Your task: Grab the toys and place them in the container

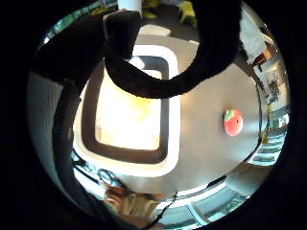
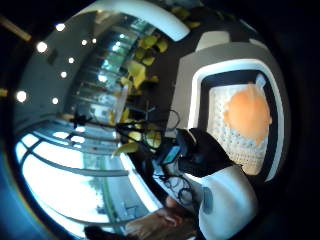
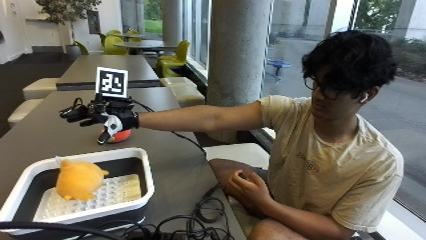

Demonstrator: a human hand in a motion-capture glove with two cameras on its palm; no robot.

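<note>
Outside view: I see my gloved right hand (image 3: 100,119), fingers spread, beyond the container (image 3: 143,172) (orange toy (image 3: 78,181) inside), above a red toy (image 3: 121,136).

Gloved right hand (image 3: 100,119) hovers, fingers spread, above a red toy (image 3: 120,136); orange toy (image 3: 78,180) lies in the container (image 3: 143,172)

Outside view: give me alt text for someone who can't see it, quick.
A seated person stretches the gloved right hand, fingers spread, above a small red toy on the grey table. Nearer the camera, a white-rimmed container already holds an orange toy. The bare hand rests in the lap.
</note>
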